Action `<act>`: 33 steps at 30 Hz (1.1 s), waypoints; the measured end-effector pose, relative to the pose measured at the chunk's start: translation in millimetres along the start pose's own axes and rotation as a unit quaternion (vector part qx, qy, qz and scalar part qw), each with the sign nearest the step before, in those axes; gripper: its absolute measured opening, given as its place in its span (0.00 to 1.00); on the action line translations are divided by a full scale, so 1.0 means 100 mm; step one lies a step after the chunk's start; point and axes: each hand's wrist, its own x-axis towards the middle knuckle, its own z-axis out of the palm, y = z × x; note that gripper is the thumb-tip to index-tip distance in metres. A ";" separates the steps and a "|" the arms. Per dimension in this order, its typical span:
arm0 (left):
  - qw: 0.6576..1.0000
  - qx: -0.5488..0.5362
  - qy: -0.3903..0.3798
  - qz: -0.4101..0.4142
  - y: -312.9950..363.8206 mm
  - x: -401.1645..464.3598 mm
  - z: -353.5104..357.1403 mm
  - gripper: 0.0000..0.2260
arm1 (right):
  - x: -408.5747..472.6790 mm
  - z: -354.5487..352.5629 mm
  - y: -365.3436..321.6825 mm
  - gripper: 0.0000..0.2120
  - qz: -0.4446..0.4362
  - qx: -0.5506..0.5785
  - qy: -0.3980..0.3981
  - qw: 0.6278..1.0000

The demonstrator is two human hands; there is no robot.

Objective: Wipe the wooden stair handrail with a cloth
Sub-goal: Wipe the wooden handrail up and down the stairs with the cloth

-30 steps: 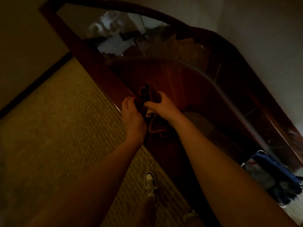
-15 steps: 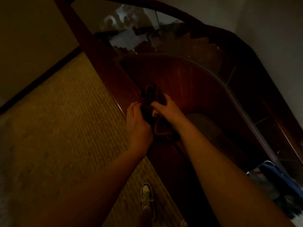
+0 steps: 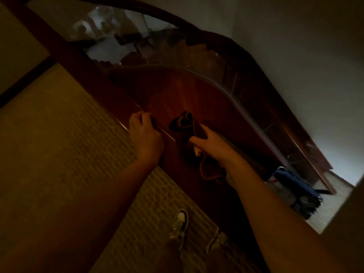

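Observation:
A dark reddish wooden handrail (image 3: 94, 81) runs diagonally from the upper left down past my arms. My left hand (image 3: 144, 134) rests on its near edge with the fingers curled over the rail. My right hand (image 3: 210, 143) grips a dark brown cloth (image 3: 183, 124), bunched above the fingers, with a loose end (image 3: 208, 172) hanging below the wrist. The cloth is held over the wide polished wooden surface (image 3: 189, 95) just right of the rail. The scene is very dim.
A curved glass balustrade edge (image 3: 248, 119) bounds the wooden surface, with the stairwell and a lower floor beyond. Patterned carpet (image 3: 59, 144) lies on my left. My shoes (image 3: 180, 223) stand close to the rail base. Blue items (image 3: 295, 184) sit at lower right.
My hands have come apart. The left hand let go of the cloth and moved left onto the rail edge. The right hand keeps the cloth, which now hangs more loosely.

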 end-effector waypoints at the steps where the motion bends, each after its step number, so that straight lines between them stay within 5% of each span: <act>1: 0.999 0.021 -0.013 0.023 0.01 -0.01 -0.01 0.15 | -0.17 -0.04 0.04 0.21 0.007 -0.005 0.011 1.000; 7: 0.978 0.095 -0.121 0.142 0.10 -0.02 -0.10 0.10 | -1.00 0.08 0.25 0.29 -0.002 -0.144 0.173 0.974; 12: 0.914 0.079 -0.216 0.334 0.24 -0.36 -0.10 0.08 | -1.12 0.60 0.57 0.32 -0.046 -0.330 0.415 0.847; 17: 0.862 -0.011 -0.276 0.425 0.50 -0.77 -0.06 0.05 | -1.19 0.62 0.68 0.28 -0.083 -0.311 0.493 0.808; 25: 0.778 -0.029 -0.365 0.510 1.00 -1.50 0.00 0.10 | -2.21 0.10 1.31 0.29 -0.006 -0.223 0.591 0.775; 33: 0.825 0.043 -0.302 0.475 1.36 -2.17 0.18 0.12 | -3.44 -0.52 1.91 0.29 0.122 -0.131 0.680 0.711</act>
